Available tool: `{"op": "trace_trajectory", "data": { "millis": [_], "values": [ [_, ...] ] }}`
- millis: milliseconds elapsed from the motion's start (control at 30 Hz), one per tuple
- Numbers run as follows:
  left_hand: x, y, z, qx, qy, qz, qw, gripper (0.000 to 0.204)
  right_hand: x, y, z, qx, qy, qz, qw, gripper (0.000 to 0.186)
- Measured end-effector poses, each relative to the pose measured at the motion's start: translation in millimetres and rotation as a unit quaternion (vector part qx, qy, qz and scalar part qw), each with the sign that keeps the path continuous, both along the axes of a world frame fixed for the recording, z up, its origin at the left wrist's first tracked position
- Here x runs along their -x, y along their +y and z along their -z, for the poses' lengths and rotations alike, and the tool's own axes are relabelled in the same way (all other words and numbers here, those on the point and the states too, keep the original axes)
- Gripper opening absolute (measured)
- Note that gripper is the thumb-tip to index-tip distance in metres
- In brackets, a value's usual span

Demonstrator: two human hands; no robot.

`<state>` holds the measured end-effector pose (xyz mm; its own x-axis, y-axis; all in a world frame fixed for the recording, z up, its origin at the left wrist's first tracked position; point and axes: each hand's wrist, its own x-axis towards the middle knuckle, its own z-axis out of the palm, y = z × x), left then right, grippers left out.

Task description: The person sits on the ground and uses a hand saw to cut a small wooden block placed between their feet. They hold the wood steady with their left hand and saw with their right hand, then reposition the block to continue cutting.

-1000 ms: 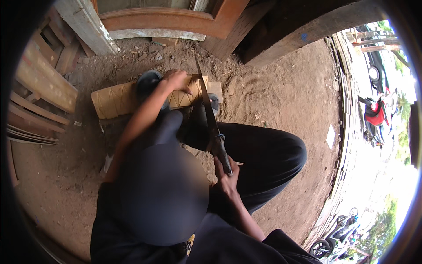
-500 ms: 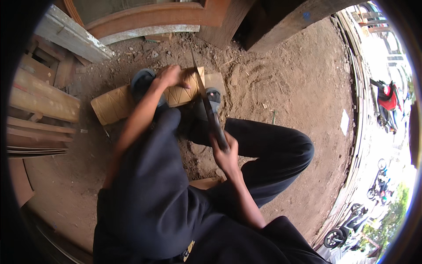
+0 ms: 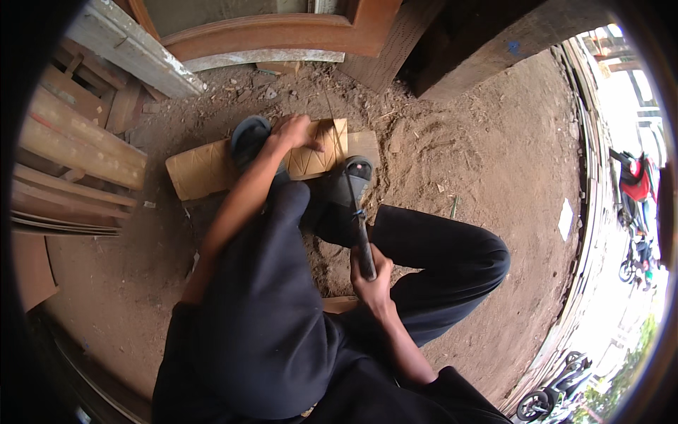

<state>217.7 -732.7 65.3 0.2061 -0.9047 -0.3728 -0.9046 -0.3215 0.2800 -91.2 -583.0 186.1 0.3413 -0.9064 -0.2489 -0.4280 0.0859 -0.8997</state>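
Note:
A long piece of pale wood (image 3: 201, 169), its face carved with triangular grooves, lies across the ground beneath my sandalled feet. My left hand (image 3: 295, 132) grips its far edge, thumb over the carved face. My right hand (image 3: 372, 275) is closed around the dark handle of a handsaw (image 3: 365, 251). The saw's narrow blade points away from me and crosses the wood near its right end, beside my right sandal (image 3: 351, 180). The teeth are too small to make out. A plain pale wood block (image 3: 364, 145) shows just right of the carved end.
Stacked planks (image 3: 78, 155) stand at the left. An orange-brown wooden frame (image 3: 282, 35) and a thick beam (image 3: 480, 56) border the far side. Loose soil covers the ground. Piled boards (image 3: 590, 177) line the right edge, with parked motorcycles (image 3: 558, 389) beyond.
My right hand has drawn the saw back toward me, and its blade now appears thinner. My left hand keeps its hold on the wood. The whole view has shifted slightly.

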Motion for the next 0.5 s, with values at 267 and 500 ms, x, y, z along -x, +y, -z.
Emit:
{"op": "trace_trajectory", "data": {
  "millis": [267, 500],
  "values": [
    [-15.6, -3.0, -0.1, -0.033, 0.013, -0.002, 0.999, 0.098, -25.7, -28.0, 27.8, 0.009, -0.036, 0.001, 0.999, 0.013],
    [-1.6, -7.8, -1.1, 0.0, 0.024, -0.015, 1.0, 0.101, -37.8, -65.6, 43.5, 0.025, -0.046, 0.008, 0.999, 0.015]
  ]
}}
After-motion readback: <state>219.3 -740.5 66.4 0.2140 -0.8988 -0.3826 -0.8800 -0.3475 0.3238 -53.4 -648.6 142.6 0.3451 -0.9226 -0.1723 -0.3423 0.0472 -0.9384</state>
